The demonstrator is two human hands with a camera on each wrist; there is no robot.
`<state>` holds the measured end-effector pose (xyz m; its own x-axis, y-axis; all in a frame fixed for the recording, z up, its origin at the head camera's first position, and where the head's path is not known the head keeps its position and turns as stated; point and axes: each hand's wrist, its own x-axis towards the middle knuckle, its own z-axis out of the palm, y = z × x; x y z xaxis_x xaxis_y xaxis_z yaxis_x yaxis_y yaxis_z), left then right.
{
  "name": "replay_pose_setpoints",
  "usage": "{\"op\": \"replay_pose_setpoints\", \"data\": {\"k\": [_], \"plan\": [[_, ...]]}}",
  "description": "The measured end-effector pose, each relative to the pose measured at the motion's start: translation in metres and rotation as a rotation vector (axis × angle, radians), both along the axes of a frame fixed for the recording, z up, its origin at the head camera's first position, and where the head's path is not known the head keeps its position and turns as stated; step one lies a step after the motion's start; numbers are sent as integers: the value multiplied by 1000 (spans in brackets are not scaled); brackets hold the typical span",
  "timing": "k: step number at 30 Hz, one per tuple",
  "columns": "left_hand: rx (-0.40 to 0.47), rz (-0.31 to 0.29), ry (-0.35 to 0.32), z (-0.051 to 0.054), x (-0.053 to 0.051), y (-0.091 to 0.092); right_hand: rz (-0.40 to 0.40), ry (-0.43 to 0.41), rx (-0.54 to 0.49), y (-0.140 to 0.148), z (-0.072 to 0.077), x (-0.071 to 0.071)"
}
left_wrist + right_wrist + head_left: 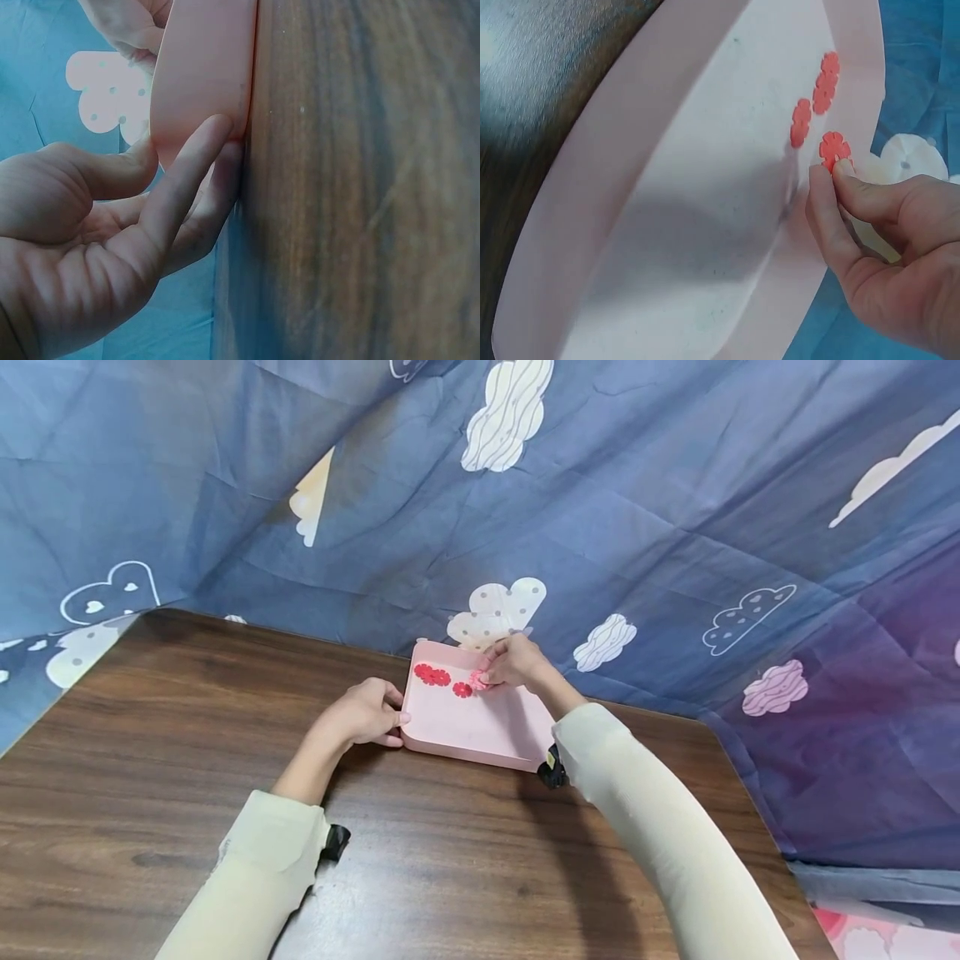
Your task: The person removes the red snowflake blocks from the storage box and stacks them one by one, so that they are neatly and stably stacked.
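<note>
A shallow pink tray (468, 718) lies on the table against the backdrop. My left hand (367, 714) holds its left end; in the left wrist view, the thumb (124, 171) is at the rim and the fingertips touch the outer wall. Over the tray's far side, my right hand (516, 662) pinches a red, notched, flower-shaped piece (834, 150) between thumb and index finger. Nearby in the tray lie a single red flower-shaped piece (462, 690) and a touching cluster of red flower-shaped pieces (432, 675) near the far left corner.
A brown wood-grain table (420, 860) spreads around the tray. Blue cloud-printed cloth (390, 518) hangs right behind the table's far edge. Each forearm wears a black strap or device (552, 768) at the cuff.
</note>
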<state>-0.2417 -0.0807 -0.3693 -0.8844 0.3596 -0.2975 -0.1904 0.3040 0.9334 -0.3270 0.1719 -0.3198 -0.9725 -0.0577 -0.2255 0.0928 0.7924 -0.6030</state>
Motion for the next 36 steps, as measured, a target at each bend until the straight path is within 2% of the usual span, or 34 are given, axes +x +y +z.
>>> {"op": "replay_pose_setpoints", "data": {"k": [11,16,23,29,36], "plan": [[-8,-4,3,-2,-1,4,-65,-49,-150,32,11,7],[5,-3,1,-3,1,3,-95,-62,-175,47,15,9],[4,-8,-1,-3,4,1,-158,-90,-113,77,21,13],[-1,-10,2,0,4,-1,-164,-116,-185,100,29,20],[2,-10,6,2,4,0,-184,-133,-250,126,30,28]]}}
